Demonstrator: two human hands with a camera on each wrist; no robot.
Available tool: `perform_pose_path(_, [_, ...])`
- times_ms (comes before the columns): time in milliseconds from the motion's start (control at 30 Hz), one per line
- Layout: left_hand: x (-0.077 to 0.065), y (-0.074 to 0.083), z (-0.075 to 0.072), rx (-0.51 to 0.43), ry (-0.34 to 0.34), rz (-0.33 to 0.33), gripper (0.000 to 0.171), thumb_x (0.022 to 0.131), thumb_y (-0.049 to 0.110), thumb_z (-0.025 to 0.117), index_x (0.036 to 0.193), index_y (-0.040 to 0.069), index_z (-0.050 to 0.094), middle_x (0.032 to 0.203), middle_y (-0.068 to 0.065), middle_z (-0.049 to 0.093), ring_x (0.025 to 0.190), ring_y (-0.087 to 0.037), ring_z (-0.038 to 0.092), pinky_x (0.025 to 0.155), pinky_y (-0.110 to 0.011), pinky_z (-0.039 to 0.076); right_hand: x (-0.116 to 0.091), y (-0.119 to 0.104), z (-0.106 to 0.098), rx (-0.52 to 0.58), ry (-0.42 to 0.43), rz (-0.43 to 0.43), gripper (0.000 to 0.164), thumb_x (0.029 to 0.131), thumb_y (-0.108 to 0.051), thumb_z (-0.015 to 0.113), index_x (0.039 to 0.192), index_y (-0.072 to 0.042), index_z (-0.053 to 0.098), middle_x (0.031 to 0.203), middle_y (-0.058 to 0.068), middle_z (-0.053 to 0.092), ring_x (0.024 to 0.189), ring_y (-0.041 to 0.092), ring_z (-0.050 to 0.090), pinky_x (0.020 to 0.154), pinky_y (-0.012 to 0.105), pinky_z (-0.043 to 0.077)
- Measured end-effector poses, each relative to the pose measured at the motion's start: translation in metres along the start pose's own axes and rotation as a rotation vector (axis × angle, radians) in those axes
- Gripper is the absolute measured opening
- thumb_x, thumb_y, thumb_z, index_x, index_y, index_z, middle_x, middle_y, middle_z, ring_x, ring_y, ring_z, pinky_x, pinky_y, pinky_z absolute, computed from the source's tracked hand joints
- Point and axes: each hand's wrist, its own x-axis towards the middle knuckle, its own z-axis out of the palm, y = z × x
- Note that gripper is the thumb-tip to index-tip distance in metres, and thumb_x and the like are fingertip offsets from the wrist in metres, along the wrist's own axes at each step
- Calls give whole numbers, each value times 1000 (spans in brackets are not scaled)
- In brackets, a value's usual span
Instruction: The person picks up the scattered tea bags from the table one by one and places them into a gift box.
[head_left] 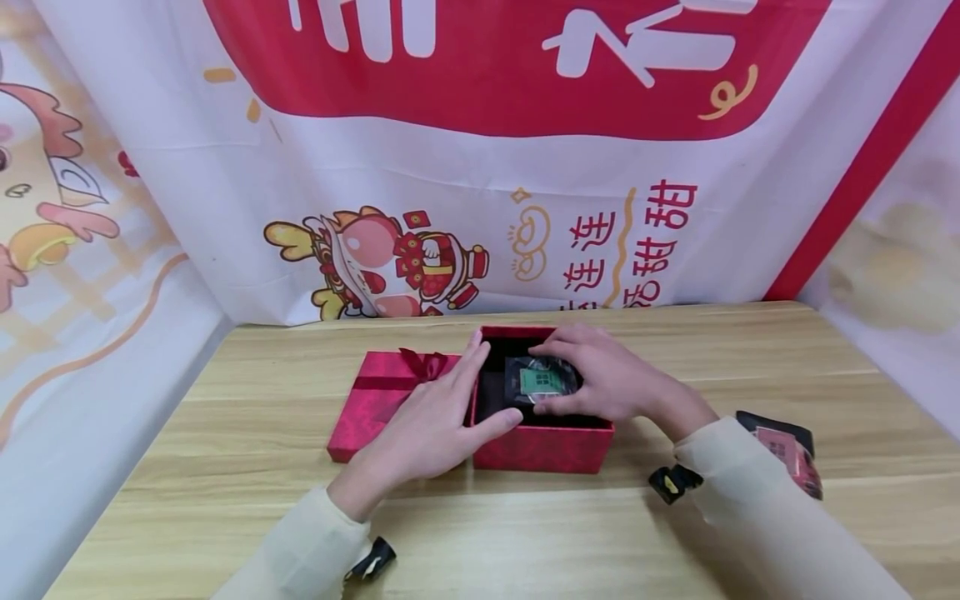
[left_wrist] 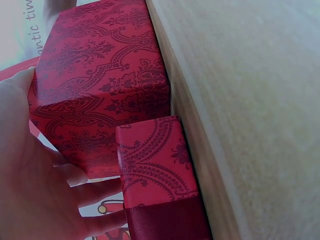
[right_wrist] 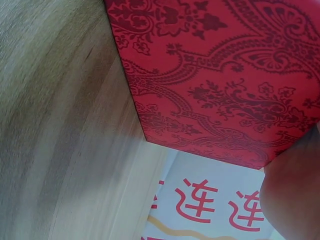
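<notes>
A red patterned gift box (head_left: 542, 450) with a black inside stands uncovered on the wooden table. My right hand (head_left: 603, 377) reaches into the box from the right, thumb and fingers pinching a black packet (head_left: 542, 382) with a green label and clear wrapping. Along the box's left side rests my left hand (head_left: 427, 425), fingers stretched out straight and thumb at the front rim. In the left wrist view, its fingers reach between the box and the red lid (left_wrist: 155, 165). The right wrist view shows the box's patterned outer wall (right_wrist: 215, 80), while the packet is hidden there.
The lid with its dark red ribbon bow (head_left: 423, 364) lies left of the box, partly behind the left hand. Another black packet with a pink label (head_left: 783, 446) lies at the right, partly covered by the sleeve. A printed cloth (head_left: 450, 167) hangs behind the table.
</notes>
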Motion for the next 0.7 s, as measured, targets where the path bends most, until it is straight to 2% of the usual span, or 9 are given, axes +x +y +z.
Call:
perform_pose_path(233, [0, 0, 0, 7, -4, -1, 102, 94, 82, 52, 172, 35, 6, 178, 20, 3, 159, -31, 38, 126, -60, 36, -1, -2, 0, -5, -10, -1, 72, 88, -56, 80, 142, -11, 68, 136, 7, 67, 129, 25, 57, 113, 58, 43])
perform_pose_path(433, [0, 0, -1, 20, -13, 3, 104, 92, 87, 46, 172, 34, 5, 178, 21, 1, 160, -30, 37, 126, -60, 36, -1, -2, 0, -7, 2, 7, 73, 88, -55, 81, 143, -11, 66, 142, 9, 66, 137, 29, 56, 118, 61, 40])
perform_pose_path(567, [-1, 0, -1, 18, -13, 7, 106, 91, 90, 44, 172, 33, 6, 178, 21, 0, 160, -29, 36, 126, -60, 35, -5, 0, -1, 64, 47, 27, 69, 89, -50, 82, 144, -12, 66, 146, 10, 63, 141, 32, 54, 120, 61, 41])
perform_pose_path(700, [-1, 0, -1, 14, -13, 6, 106, 91, 89, 45, 172, 33, 6, 178, 21, 0, 161, -28, 34, 126, -60, 35, -14, 2, -7, 168, 136, 42, 63, 90, -45, 84, 143, -14, 67, 144, 7, 63, 136, 29, 57, 116, 58, 47])
